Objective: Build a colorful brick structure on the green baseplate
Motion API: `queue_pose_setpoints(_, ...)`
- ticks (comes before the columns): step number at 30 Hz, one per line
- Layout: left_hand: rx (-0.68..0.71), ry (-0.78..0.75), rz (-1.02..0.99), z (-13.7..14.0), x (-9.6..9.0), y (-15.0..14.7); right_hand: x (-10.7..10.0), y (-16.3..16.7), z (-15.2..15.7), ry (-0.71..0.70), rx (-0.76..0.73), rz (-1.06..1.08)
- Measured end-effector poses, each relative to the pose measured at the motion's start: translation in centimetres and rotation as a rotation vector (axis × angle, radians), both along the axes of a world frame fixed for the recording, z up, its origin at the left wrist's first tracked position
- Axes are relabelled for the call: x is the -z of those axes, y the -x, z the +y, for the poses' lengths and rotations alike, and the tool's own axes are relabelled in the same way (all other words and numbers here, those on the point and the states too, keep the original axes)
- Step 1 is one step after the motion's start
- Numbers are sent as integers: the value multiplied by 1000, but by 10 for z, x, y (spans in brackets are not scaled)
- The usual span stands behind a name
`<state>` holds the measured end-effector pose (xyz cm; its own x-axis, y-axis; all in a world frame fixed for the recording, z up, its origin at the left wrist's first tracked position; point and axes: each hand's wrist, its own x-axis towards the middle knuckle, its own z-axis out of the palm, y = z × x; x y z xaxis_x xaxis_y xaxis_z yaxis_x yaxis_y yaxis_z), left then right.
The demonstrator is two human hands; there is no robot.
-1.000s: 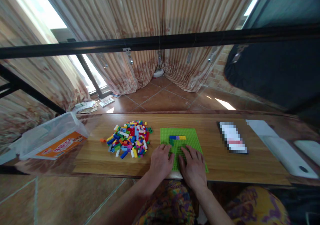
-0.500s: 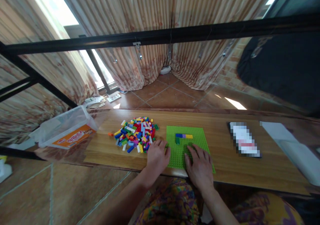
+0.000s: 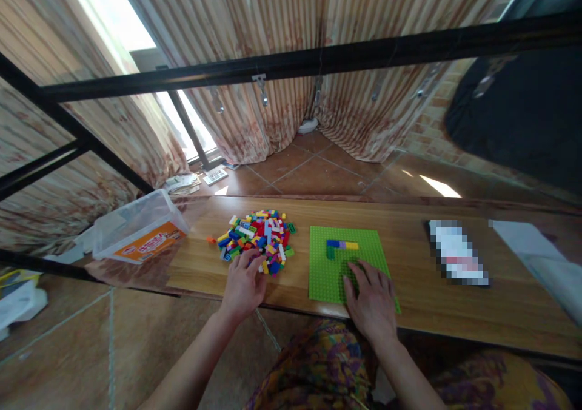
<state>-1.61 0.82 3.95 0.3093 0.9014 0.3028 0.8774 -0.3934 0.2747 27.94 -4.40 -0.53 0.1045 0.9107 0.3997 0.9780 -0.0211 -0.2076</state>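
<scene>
A heap of small coloured building bricks (image 3: 259,231) lies on the wooden table. My left hand (image 3: 243,282) is at the heap's near edge, fingers bent a little and apart over the bricks; the tips partly blend into them. On the green baseplate (image 3: 324,282) a row of blue (image 3: 333,244), purple (image 3: 342,245) and yellow (image 3: 351,245) bricks runs left to right. A dark green brick (image 3: 330,253) sits below the row's left end. My right hand (image 3: 373,298) rests over the plate's near right part, fingers spread and nothing visible in them.
A clear plastic box (image 3: 139,225) with an orange label stands at the table's left. A phone (image 3: 458,252) with a blurred screen lies to the right, then white paper (image 3: 531,249). A black metal bar (image 3: 291,66) crosses beyond the table.
My left hand has moved left, from the baseplate's left edge to the near side of the brick heap. My right hand stays over the baseplate. The camera view has shifted slightly.
</scene>
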Motion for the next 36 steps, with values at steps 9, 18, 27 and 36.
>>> queue_pose_setpoints(9, 41, -88, 22, 11, 9, 6, -1, 1, 1, -10, -3, 16)
queue_pose_setpoints(18, 36, -90, -116, 10, 4, -3, -1, 1, 0, -13, -4, 33)
queue_pose_setpoints(27, -14, 392, -647, -12, -9, -65, -1, 1, 0, -1, -7, 48)
queue_pose_setpoints(36, -34, 464, -576, 8, -2, -140, -2, 1, 1, 1, -9, 46)
